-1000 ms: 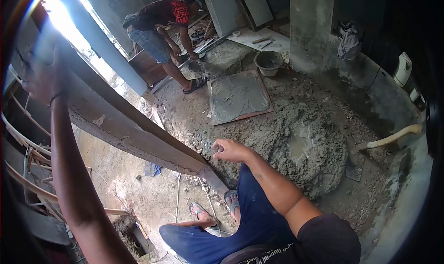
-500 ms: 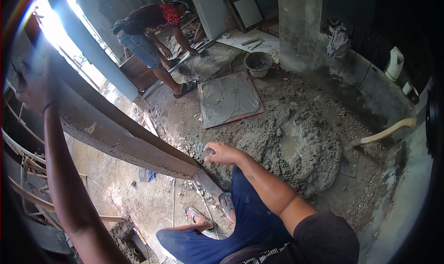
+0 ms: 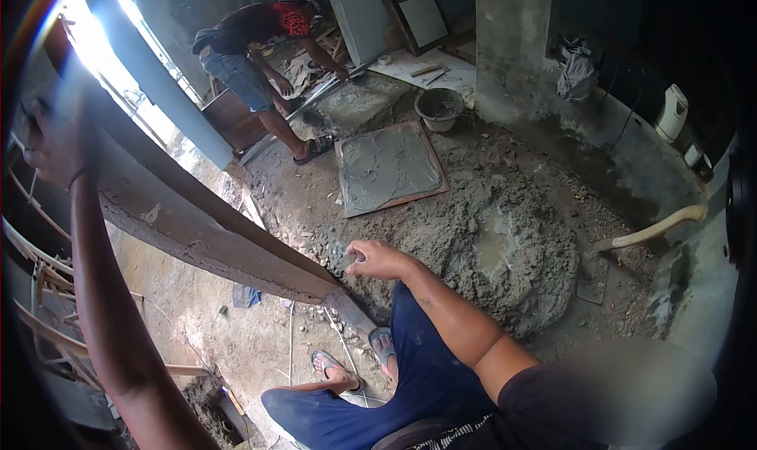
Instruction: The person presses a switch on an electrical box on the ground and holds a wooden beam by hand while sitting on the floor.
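At the upper left, my left hand is up against a concrete column, its fingers curled round the edge, partly washed out by glare. My right hand hangs over my raised knee with its fingers curled in, and nothing shows in it. Beyond it lies a square board spread with wet grey mortar. A heap of wet mortar with a puddle in its middle is to the right of this hand.
Another person bends over a mortar patch at the back. A black bucket stands behind the board. A wooden-handled tool leans at the right, near the wall. A hole lies at the lower left.
The view has turned, so the scene sits further left. The other person's arm has reached further right and away. My hands keep their poses.
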### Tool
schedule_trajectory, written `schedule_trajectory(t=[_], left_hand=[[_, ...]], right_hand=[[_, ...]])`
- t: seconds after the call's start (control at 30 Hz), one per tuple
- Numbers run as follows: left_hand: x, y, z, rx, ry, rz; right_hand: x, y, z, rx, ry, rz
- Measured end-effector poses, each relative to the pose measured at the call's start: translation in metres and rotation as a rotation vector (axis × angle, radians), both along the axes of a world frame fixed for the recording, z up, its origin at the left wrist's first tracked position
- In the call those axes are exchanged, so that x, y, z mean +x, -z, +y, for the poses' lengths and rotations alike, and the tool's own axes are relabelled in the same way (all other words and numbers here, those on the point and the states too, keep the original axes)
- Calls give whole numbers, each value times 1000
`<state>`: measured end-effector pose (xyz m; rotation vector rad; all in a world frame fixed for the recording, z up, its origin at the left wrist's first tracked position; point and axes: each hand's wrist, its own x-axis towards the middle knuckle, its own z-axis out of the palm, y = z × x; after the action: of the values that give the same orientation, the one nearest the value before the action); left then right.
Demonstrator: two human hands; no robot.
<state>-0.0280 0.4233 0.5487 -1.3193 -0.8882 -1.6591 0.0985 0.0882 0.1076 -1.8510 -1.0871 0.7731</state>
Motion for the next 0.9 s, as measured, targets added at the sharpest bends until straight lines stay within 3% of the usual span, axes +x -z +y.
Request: schedule_trajectory(t=[0.6, 0.9], left_hand=[[0, -2, -1, -47, -66, -9], [0, 1, -3, -25, 24, 0]], right_hand=[[-2, -5, -2, 13, 19, 9], [-3, -4, -2, 36, 20, -2]])
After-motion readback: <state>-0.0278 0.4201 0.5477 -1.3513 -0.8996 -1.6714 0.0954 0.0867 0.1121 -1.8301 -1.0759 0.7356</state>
